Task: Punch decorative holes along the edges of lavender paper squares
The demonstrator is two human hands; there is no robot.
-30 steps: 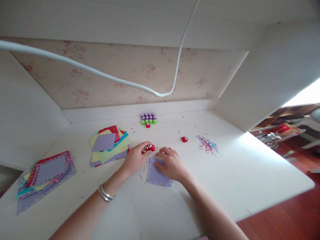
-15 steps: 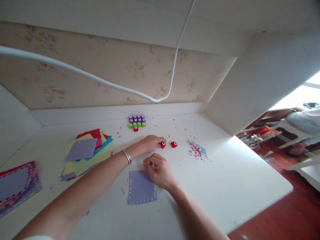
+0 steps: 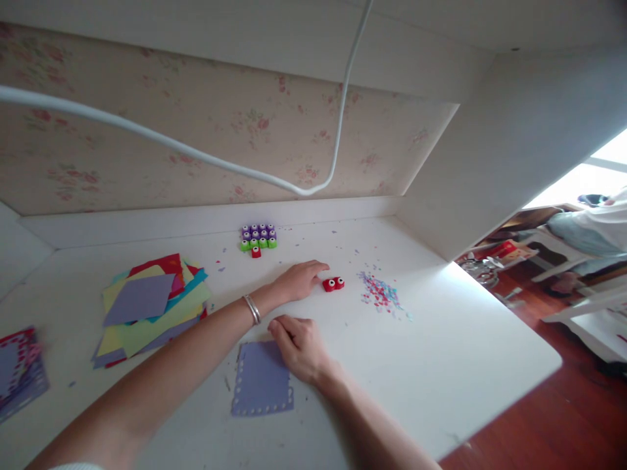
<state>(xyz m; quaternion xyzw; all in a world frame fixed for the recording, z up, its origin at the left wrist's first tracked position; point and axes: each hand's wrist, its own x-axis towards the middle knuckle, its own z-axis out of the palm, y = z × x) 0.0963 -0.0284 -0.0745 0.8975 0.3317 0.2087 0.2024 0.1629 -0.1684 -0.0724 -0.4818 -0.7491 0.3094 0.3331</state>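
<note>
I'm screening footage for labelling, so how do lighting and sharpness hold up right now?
Head view: the window at right is blown out; the white table brightens near the side panel; a soft shadow lies beside the right forearm; the confetti is too soft to count piece by piece; the decorated papers at the left edge look smeared, perhaps by lens or motion.
</note>
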